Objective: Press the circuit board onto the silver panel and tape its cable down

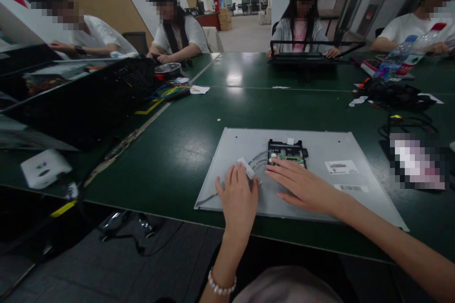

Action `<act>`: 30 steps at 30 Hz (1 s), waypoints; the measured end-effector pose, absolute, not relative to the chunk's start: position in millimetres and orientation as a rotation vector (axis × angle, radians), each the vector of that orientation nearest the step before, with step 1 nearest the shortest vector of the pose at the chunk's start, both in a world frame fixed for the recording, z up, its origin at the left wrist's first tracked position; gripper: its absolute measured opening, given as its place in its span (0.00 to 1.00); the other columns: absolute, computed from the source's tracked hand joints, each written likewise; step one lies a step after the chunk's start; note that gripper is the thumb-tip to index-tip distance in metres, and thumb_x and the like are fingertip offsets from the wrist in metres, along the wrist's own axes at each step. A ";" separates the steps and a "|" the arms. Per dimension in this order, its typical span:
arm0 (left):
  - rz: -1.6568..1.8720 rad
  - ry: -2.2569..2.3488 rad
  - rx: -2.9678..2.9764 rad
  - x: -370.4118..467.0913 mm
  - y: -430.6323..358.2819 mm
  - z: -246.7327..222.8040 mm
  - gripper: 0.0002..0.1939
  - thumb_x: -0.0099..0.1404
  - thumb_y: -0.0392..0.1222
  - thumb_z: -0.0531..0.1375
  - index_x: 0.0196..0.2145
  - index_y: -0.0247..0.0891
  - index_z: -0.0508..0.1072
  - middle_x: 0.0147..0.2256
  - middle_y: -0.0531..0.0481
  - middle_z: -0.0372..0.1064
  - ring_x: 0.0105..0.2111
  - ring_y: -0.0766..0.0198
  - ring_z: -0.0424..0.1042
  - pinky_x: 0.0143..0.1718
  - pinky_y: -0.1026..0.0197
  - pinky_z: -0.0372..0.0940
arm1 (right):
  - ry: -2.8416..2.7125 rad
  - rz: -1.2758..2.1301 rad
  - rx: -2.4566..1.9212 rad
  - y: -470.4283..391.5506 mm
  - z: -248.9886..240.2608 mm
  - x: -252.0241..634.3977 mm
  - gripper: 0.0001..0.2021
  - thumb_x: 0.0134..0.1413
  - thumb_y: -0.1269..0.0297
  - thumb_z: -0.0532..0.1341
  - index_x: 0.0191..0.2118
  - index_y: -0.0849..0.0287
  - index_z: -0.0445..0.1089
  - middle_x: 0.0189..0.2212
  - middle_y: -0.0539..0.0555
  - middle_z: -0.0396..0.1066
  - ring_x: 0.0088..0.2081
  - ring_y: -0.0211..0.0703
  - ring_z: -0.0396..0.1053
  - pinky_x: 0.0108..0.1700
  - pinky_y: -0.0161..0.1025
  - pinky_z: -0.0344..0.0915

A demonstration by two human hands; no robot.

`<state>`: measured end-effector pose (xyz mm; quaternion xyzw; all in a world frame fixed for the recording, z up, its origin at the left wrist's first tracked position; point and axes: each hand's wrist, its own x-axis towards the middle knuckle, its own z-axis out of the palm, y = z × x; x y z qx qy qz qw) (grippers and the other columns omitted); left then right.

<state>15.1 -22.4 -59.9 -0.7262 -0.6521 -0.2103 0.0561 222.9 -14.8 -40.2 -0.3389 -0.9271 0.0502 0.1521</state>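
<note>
1. Our left hand, fingers spread and bent (bracelet at wrist), touches a white strip toward the grey panel's nine o'clock.
2. Our right hand, open, reaches the circuit board, toward twelve.

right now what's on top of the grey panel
On the panel: a black bracket, green circuit board, grey cables and white labels. What the left hand and right hand cover can't be seen.

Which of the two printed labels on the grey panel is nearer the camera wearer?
The thin strip label, closer to the near edge of the grey panel; the taller label lies farther away.
</note>
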 end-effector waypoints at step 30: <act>-0.633 -2.069 -2.234 14.5 -22.6 -57.7 0.17 0.71 0.37 0.52 0.54 0.37 0.71 0.58 0.36 0.69 0.61 0.45 0.63 0.60 0.26 0.50 | -2.732 0.220 -0.935 -19.9 -49.7 187.9 0.24 0.70 0.58 0.51 0.64 0.67 0.62 0.63 0.62 0.65 0.67 0.51 0.57 0.70 0.55 0.46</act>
